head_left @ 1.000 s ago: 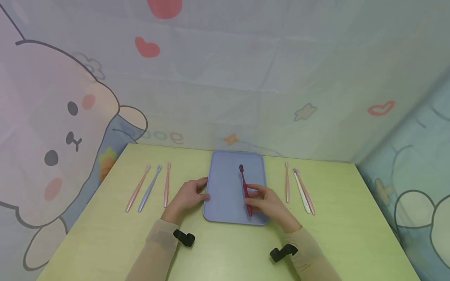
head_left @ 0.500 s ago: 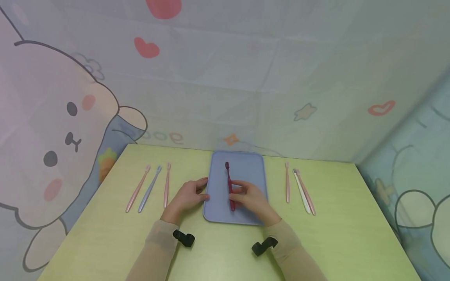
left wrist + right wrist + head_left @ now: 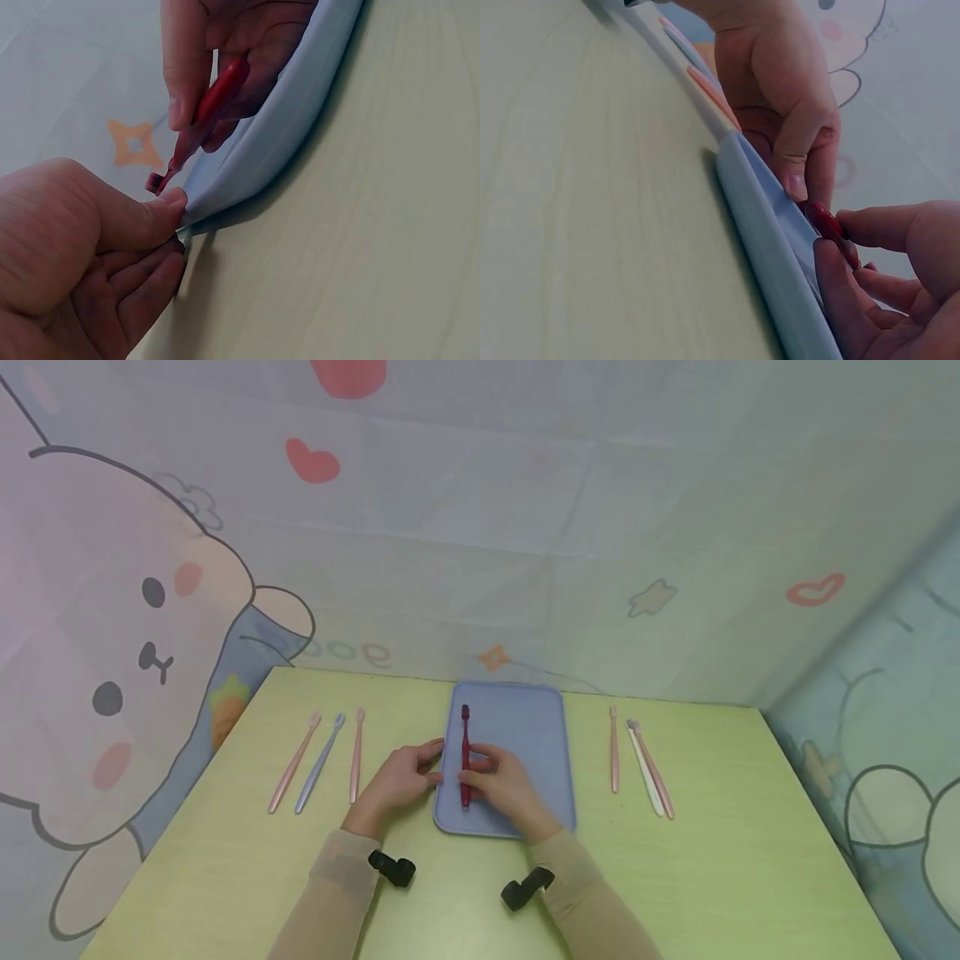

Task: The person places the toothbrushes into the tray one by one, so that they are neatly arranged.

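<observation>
Fingers of my right hand [image 3: 504, 783] pinch the red toothbrush [image 3: 465, 753] low against the blue tray [image 3: 525, 735]. My left hand [image 3: 397, 781] pinches the tray's left rim.

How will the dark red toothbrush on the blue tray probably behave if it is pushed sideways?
The red toothbrush looks thin and stiff, so it would probably slide rather than bend. The blue tray seems smooth, so it may slip easily. Its handle looks rounded in the left wrist view, so it could roll a little; the right hand pinching it likely prevents that.
</observation>
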The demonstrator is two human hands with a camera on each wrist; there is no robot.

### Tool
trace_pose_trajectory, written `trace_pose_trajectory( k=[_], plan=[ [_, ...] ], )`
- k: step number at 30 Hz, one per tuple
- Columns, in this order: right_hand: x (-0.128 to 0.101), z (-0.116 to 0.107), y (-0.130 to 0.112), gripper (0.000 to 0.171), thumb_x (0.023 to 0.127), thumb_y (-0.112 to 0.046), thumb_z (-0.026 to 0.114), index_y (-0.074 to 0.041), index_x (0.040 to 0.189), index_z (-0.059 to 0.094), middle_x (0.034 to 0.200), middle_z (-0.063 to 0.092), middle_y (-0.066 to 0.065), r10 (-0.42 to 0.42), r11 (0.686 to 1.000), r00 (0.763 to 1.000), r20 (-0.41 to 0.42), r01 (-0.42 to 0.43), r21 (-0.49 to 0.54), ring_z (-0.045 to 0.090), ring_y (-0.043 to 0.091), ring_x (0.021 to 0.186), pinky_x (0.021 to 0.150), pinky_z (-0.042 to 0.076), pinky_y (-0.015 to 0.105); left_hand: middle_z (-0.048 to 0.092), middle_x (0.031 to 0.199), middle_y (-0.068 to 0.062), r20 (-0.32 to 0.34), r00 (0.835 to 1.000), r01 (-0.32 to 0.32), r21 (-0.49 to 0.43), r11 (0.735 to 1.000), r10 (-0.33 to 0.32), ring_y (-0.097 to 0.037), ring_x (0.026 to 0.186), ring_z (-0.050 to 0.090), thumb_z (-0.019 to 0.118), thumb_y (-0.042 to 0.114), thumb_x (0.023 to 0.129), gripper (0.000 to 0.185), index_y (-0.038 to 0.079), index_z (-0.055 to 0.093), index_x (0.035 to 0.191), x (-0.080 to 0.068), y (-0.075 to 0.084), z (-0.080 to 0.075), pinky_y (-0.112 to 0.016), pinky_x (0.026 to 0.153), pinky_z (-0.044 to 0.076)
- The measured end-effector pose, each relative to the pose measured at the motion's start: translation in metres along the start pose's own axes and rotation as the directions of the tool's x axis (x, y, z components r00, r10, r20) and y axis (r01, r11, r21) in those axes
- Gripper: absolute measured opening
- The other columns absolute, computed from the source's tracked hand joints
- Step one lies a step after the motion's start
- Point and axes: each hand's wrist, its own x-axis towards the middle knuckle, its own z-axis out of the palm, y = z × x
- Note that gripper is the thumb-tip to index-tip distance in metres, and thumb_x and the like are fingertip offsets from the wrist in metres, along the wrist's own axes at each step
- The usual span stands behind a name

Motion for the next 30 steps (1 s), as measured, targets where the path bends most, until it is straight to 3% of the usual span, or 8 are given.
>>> trace_pose_trajectory(
  k=[12, 30],
  plan=[
    [-0.001, 0.016, 0.0, 0.059, 0.094, -0.008, 0.08, 0.005, 0.148, 0.058, 0.107, 0.076, 0.015, -0.054, 0.985, 0.997, -0.059, 0.044, -0.164, 0.076, 0.017, 0.085, 0.074, 0.066, 0.03, 0.049, 0.161, -0.019, -0.009, 1.0, -0.018, -0.008, 1.0, 0.018, -0.036, 0.14, 0.056, 0.072, 0.002, 0.099, 0.059, -0.006, 0.052, 0.154, 0.001, -0.002, -0.001, -0.047, 0.12, 0.043],
    [0.002, 0.026, 0.002, 0.059, 0.094, -0.009, 0.08, 0.005, 0.147, 0.06, 0.106, 0.076, 0.013, -0.091, 0.967, 0.994, -0.058, 0.074, -0.243, 0.076, 0.015, 0.083, 0.073, 0.064, 0.027, 0.048, 0.162, -0.018, 0.0, 1.0, -0.023, -0.06, 0.998, 0.023, -0.035, 0.141, 0.055, 0.071, 0.0, 0.098, 0.06, -0.005, 0.051, 0.154, 0.001, -0.006, 0.001, -0.044, 0.117, 0.047]
  ],
)
